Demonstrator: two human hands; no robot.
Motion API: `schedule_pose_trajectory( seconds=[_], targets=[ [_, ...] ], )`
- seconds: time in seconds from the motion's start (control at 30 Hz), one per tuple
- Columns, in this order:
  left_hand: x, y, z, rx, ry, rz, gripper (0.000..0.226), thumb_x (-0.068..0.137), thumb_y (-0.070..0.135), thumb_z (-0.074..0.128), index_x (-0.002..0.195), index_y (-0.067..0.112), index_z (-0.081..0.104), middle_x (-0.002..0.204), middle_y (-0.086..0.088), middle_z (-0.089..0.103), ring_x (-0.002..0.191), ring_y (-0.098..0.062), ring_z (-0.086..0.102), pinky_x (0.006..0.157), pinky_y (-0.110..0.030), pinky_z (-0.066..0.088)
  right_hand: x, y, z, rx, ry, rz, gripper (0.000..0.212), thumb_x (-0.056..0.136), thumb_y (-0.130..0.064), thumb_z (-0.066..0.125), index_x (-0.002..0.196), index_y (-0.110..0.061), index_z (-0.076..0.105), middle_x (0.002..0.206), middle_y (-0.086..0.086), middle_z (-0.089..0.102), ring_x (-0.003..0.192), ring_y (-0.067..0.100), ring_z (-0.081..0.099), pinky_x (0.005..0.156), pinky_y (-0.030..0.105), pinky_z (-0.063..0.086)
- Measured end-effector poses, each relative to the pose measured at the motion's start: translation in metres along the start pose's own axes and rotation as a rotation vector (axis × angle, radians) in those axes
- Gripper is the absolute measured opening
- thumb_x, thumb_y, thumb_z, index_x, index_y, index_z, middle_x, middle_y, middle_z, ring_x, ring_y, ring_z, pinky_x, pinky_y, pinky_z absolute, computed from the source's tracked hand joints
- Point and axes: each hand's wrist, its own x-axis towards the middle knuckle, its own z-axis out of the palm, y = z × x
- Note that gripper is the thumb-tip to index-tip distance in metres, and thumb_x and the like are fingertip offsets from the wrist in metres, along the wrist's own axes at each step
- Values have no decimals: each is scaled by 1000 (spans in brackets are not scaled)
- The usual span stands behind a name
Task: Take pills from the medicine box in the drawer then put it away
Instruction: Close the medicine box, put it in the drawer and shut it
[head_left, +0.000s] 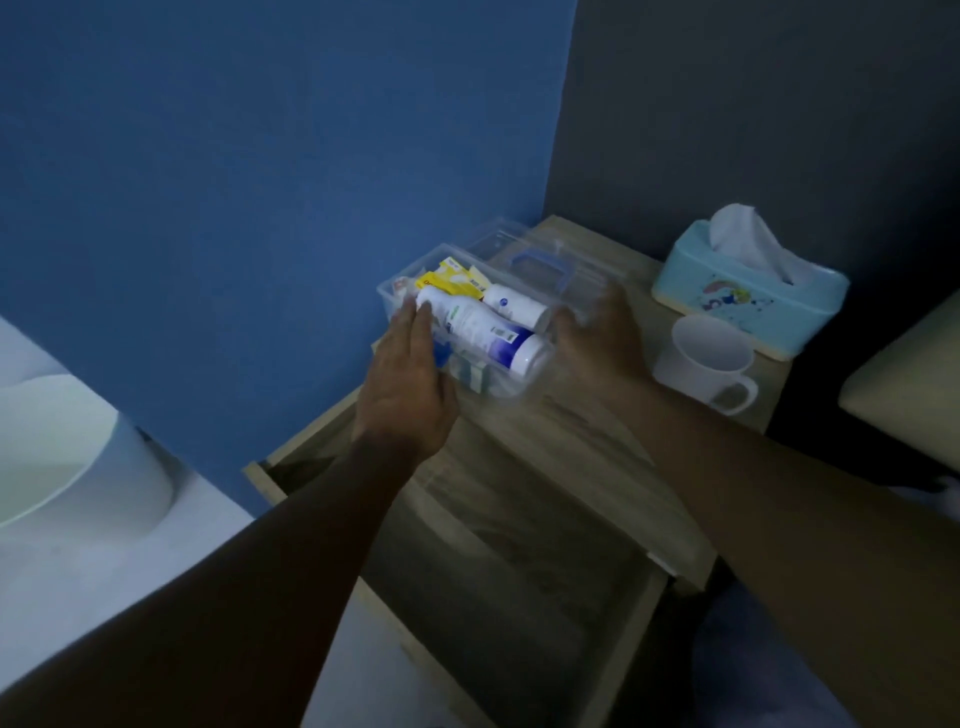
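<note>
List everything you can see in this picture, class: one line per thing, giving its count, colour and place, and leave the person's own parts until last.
medicine box: 1, clear, on the bedside table by the blue wall, lid open
lid: 1, clear with a blue handle, tipped back behind the box
bottles: 2, white with blue, lying in the box
packet: 1, yellow and white, at the box's back
tissue box: 1, light blue, right rear of the table
mug: 1, white, in front of the tissue box
bedside table: 1, pale wood
drawer: 1, pale wood, pulled open below
left hand: 1, at the box's left side
right hand: 1, at the box's right side
</note>
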Motion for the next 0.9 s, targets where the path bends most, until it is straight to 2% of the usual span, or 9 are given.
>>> schedule_pose_trajectory(
  seconds=[0.07,0.17,0.23,0.33,0.5,0.67,0.77,0.83,0.9],
  targets=[
    [6,-11,4,79,-65,56,75,89,15,47,155,3,12,165,-15,8,153,-27,8,122,-46,17,15,-2,9,48,66,148,78,96,-39,53,158,-13,12,160,12,30,139,29,44,97,30,42],
    [6,-26,11,144,-133,99,75,93,21,43,157,8,5,167,-9,0,154,-24,1,123,-48,13,39,-2,14,181,122,307,75,99,-42,48,157,-10,14,158,15,33,139,33,43,108,39,40],
    [5,-32,13,128,-147,104,76,94,21,43,157,12,3,167,-6,-3,154,-22,-1,123,-47,12,51,-3,14,326,129,413,67,100,-42,46,154,-10,25,153,14,41,135,32,47,112,43,40],
    [6,-34,13,135,-155,120,77,93,21,44,157,12,2,167,-5,-3,154,-21,-2,123,-47,12,58,-7,7,562,110,460,53,97,-44,48,142,-15,48,136,9,59,120,29,59,106,46,47],
    [6,-29,9,182,-161,118,79,93,22,44,157,10,0,167,-7,-5,154,-22,-3,124,-46,10,52,-11,1,651,163,288,59,92,-56,49,136,-18,56,132,6,63,115,26,62,104,46,49],
    [7,-22,7,201,-181,107,79,94,24,44,156,8,-2,166,-9,-6,154,-23,-3,124,-44,8,46,-23,-11,612,230,77,62,93,-56,43,142,-18,49,142,7,55,120,18,56,110,40,42],
    [7,-21,6,184,-200,98,81,94,22,45,156,8,-4,166,-9,-8,154,-24,-4,124,-44,7,27,-23,-13,254,196,-199,56,101,-44,35,150,-18,38,151,6,46,136,18,46,113,27,33],
    [8,-21,7,174,-218,80,84,92,20,46,156,9,-7,166,-8,-12,153,-24,-7,124,-44,6,14,-14,-14,33,188,-400,50,105,-33,36,152,-16,35,147,11,48,135,19,46,105,18,33],
    [10,-20,7,164,-233,64,87,90,18,48,156,10,-9,165,-8,-14,153,-25,-10,124,-44,3,2,-9,-18,-36,148,-528,49,105,-23,40,152,-12,34,136,15,55,125,22,53,100,24,41]
  ],
)
